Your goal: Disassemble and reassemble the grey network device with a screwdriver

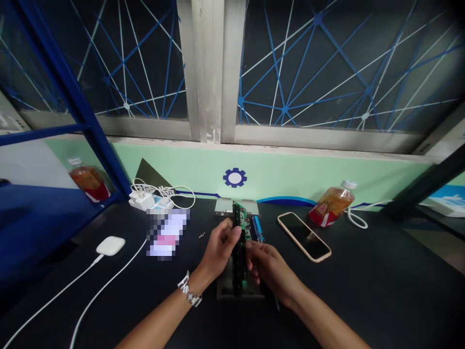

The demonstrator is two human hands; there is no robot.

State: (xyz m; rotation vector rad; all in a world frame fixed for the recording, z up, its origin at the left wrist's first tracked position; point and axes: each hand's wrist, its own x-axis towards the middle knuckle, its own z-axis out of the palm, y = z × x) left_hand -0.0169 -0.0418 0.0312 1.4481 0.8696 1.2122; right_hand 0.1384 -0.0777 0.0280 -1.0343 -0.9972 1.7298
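A green circuit board [243, 220] with a row of black connectors along one side stands on edge in front of me. My left hand [220, 247] grips it from the left, thumb across the black side. On the other side, the closed fingers of my right hand [271, 269] hold the board's right side; their tips are partly hidden. Below the board is a flat metal-looking plate or case part [225, 289]. A thin shaft [277, 304] pokes out beneath my right hand; whether it is held cannot be told. Behind that hand lies a blue-handled tool [258, 229].
A pale metal piece [224, 206] sits behind the board, and small screws [202, 235] lie left. Further out are a phone [304, 236], a drink bottle [332, 202], a lit, blurred screen [169, 234], a white charging case [111, 245] with cable and a power strip [141, 199].
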